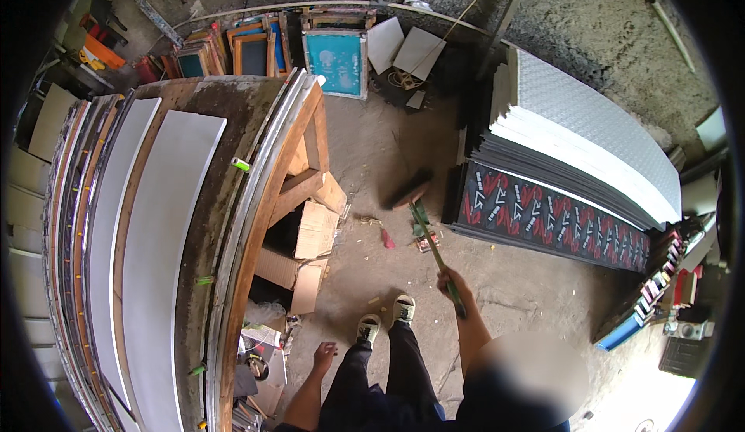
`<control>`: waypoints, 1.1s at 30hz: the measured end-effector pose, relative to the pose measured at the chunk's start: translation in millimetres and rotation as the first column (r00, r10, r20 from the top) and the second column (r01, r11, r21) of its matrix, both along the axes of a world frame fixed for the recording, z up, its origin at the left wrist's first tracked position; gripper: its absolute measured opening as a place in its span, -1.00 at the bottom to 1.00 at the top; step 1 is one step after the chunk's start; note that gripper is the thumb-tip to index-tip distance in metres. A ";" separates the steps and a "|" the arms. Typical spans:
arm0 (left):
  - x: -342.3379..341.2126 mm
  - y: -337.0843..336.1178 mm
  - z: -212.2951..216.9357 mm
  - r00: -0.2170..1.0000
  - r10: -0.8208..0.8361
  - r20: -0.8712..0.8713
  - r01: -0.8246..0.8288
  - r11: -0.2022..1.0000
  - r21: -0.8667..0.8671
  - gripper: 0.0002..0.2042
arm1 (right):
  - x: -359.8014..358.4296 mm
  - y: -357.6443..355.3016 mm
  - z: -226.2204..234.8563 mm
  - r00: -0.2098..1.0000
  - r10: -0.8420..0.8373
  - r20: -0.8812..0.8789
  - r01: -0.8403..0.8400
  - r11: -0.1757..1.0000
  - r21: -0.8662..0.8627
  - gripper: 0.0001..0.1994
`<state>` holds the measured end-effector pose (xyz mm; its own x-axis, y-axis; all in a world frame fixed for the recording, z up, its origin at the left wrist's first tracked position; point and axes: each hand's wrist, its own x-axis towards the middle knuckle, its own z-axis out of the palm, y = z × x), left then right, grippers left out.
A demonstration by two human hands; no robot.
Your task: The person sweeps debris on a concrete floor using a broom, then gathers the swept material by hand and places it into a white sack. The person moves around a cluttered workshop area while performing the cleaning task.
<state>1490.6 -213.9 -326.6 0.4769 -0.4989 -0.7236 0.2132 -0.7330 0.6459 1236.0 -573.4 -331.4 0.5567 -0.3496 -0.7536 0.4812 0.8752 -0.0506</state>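
Note:
A broom (431, 247) with a green handle slants away from me over the concrete floor. Wrapped around the upper part of its handle is my right hand (454, 283). The brown broom head (410, 196) is at the far end, with dark bristles on the floor. Close to it lie a green scrap (420, 216), a crumpled red scrap (387, 238) and a small printed packet (427, 242). My left hand (325, 357) hangs beside my left leg, fingers loosely extended and holding nothing.
A long table (198, 222) with white sheets (167, 253) runs along the left. Cardboard boxes (314, 230) jut from beneath it. At right stands a tall stack of patterned black sheets (543, 215) and white sheets (574, 133). Framed screens (335, 63) lean at the back.

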 end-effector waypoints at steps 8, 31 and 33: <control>2.8 -64.7 -29.8 0.955 -0.280 -0.102 0.251 0.940 -0.232 -0.80 | -97.8 164.8 93.3 0.932 0.058 -0.357 -0.079 0.996 -0.045 -0.97; 32.2 15.1 -13.8 0.943 -0.323 -0.076 0.305 0.934 -0.184 -0.83 | 88.8 123.7 58.7 0.799 0.267 -0.539 -0.452 0.857 -0.247 -0.85; 36.5 30.9 -21.2 0.955 -0.280 -0.101 0.253 0.942 -0.219 -0.83 | 89.3 129.1 42.1 0.810 0.266 -0.523 -0.445 0.859 -0.252 -0.87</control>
